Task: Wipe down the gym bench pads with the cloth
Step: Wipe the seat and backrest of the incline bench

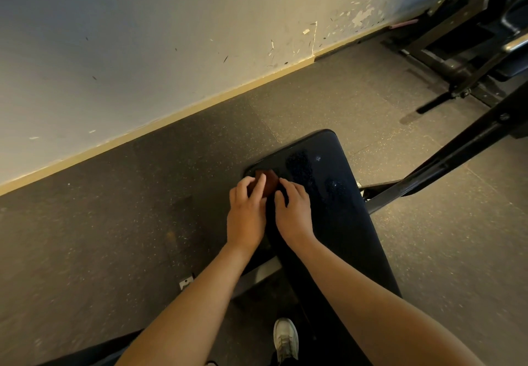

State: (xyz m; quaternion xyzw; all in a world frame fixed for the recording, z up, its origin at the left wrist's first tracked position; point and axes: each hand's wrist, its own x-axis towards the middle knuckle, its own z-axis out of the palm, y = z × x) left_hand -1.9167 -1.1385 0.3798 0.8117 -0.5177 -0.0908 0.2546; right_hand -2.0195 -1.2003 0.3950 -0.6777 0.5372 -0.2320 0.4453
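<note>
left hand grips a small reddish-brown cloth on the long dark bench pad, right hand touches it; wiping looks barely begun.

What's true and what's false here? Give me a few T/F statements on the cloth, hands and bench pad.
1. The cloth lies on the bench pad. True.
2. The cloth is white. False: it is dark reddish-brown.
3. Both the left hand and the right hand touch the cloth. True.
4. The cloth sits at the pad's near end. False: it is by the far left corner.
</note>
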